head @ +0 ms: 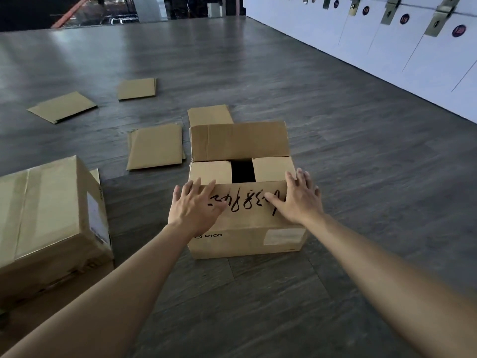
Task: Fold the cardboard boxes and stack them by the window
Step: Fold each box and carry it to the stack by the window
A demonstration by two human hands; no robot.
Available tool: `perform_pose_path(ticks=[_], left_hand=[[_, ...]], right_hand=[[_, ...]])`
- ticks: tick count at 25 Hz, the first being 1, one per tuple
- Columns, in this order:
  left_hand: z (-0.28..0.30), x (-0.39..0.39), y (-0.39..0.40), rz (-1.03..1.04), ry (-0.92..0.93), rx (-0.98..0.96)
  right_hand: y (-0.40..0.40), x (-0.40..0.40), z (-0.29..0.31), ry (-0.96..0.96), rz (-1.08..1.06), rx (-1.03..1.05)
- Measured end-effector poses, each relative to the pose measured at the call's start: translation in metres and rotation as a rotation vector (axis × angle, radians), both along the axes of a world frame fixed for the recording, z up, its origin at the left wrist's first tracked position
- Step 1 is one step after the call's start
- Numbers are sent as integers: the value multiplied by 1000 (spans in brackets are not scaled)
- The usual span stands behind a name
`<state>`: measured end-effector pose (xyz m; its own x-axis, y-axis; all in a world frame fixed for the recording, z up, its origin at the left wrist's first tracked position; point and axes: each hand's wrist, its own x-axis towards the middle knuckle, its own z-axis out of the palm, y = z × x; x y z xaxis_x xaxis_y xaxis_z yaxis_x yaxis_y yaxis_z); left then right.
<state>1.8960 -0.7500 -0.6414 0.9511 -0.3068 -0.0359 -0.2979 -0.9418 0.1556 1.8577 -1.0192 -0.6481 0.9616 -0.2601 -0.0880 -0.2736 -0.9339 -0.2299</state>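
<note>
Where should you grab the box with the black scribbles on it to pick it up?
Probably by its two short side walls, one hand from the left and one from the right, low down. The scribbled box stands upright on the floor, and its top flaps look loose, with the far flap standing up, so the top gives little to hold. Right now the left hand and right hand only press flat on the near flap.

Tan box (245, 228) with black scrawl, grey wood-grain floor (361, 177).
</note>
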Motion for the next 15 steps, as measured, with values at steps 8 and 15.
perform_pose_path(ticks=[8, 15], left_hand=[[-28, -15, 0, 18, 66, -63], [-25, -48, 7, 13, 57, -51]], right_hand=[[2, -4, -20, -10, 10, 35], [9, -37, -18, 14, 32, 14]])
